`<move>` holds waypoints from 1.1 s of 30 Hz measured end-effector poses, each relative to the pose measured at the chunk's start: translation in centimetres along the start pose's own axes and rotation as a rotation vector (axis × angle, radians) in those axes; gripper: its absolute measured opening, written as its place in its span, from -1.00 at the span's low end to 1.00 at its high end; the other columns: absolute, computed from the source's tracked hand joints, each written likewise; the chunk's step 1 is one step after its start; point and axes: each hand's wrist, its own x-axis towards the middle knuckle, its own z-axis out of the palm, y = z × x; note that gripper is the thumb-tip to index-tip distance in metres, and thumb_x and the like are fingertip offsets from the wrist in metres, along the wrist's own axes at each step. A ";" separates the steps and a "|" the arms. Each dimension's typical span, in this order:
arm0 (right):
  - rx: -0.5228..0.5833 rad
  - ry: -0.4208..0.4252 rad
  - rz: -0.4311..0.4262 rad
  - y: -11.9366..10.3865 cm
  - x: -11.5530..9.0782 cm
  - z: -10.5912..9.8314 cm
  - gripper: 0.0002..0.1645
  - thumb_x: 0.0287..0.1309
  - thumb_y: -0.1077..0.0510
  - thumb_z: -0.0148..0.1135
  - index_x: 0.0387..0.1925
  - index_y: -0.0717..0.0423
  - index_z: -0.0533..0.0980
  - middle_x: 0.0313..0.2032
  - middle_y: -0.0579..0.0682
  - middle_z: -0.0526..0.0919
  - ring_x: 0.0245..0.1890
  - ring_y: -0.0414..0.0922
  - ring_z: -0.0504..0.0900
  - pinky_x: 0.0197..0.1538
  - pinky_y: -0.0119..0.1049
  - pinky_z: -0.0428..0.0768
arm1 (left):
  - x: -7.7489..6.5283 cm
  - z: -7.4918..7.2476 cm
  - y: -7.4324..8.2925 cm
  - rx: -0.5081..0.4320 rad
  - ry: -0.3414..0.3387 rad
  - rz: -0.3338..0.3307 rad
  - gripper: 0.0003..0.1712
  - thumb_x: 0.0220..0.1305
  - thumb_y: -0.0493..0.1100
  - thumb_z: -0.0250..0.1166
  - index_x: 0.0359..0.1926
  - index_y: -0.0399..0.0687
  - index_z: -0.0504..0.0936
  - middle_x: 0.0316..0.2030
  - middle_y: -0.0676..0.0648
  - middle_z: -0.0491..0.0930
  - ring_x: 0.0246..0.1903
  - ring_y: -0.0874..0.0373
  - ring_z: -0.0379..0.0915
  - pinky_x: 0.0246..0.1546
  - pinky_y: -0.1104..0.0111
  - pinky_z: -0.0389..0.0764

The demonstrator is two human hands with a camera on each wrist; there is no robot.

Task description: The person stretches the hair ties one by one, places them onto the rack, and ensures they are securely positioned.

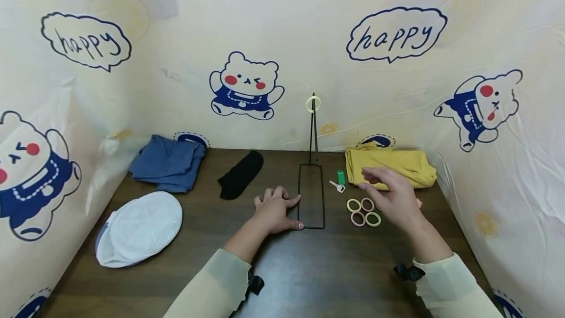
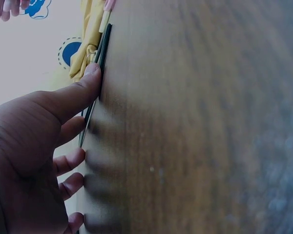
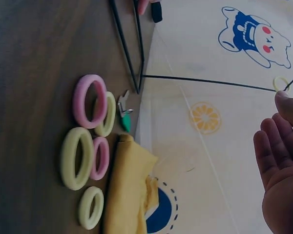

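Observation:
My left hand (image 1: 275,211) rests at the left side of a black wire stand (image 1: 323,198), its thumb and a finger touching the rectangular base. In the left wrist view, the thumb (image 2: 78,95) lies straight along the wire. A pale yellow ring (image 1: 307,104) hangs near the top of the stand's upright. My right hand (image 1: 393,198) hovers above the table at the right, fingers loosely bent, holding nothing. Below and left of it lie several rings, among them a yellow ring (image 1: 372,226) and a pink ring (image 1: 358,225). Another yellow ring (image 3: 83,214) is mostly hidden by the hand in the head view.
A key (image 1: 339,188) with a green tag (image 1: 341,177) lies between the stand and a folded yellow cloth (image 1: 410,163). Leftward are a black sock (image 1: 241,175), a folded blue cloth (image 1: 169,161) and a white cap (image 1: 143,227). A printed curtain (image 1: 185,87) borders the table.

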 end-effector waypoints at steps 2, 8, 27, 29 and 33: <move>-0.006 -0.010 0.019 0.1 -0.7 -0.1 -0.49 -0.02 0.43 0.58 0.04 0.21 0.70 -0.11 0.02 0.77 -0.18 -0.06 0.72 0.01 -0.59 0.52 | -0.1 0.1 0.1 0.001 -0.006 -0.001 0.03 0.07 0.50 0.44 0.54 0.48 0.30 0.15 0.02 0.29 0.13 -0.08 0.13 0.10 -0.16 0.10; -0.049 -0.076 0.081 0.6 -2.4 -0.2 -0.46 -0.02 0.39 0.61 0.06 0.20 0.69 -0.07 -0.01 0.77 -0.16 -0.05 0.73 -0.04 -0.53 0.58 | -0.5 0.4 0.1 -0.011 -0.005 0.003 0.02 0.07 0.48 0.46 0.53 0.45 0.34 0.15 0.01 0.30 0.12 -0.09 0.14 0.08 -0.16 0.11; -0.134 -0.327 0.285 5.8 -5.9 -1.1 -0.40 0.12 0.23 0.57 0.21 0.16 0.61 0.09 0.12 0.69 0.01 0.18 0.70 0.02 0.14 0.62 | -0.4 0.0 0.2 0.000 -0.003 -0.001 0.03 0.05 0.49 0.46 0.53 0.49 0.32 0.18 0.01 0.31 0.13 -0.08 0.15 0.07 -0.13 0.14; -0.150 -0.367 0.325 6.2 -6.0 -1.3 -0.38 0.12 0.20 0.58 0.23 0.15 0.60 0.12 0.14 0.67 0.07 0.19 0.65 0.06 0.16 0.59 | -0.3 -0.1 0.2 0.003 0.000 0.000 0.03 0.05 0.49 0.45 0.53 0.50 0.31 0.18 0.01 0.31 0.13 -0.07 0.15 0.07 -0.13 0.14; -0.174 -0.431 0.374 7.0 -6.3 -1.6 -0.34 0.08 0.22 0.59 0.25 0.16 0.59 0.17 0.18 0.64 0.15 0.22 0.58 0.10 0.19 0.53 | -0.2 -0.2 0.1 0.003 -0.003 -0.002 0.03 0.05 0.49 0.45 0.53 0.50 0.31 0.18 0.01 0.31 0.13 -0.08 0.15 0.08 -0.14 0.15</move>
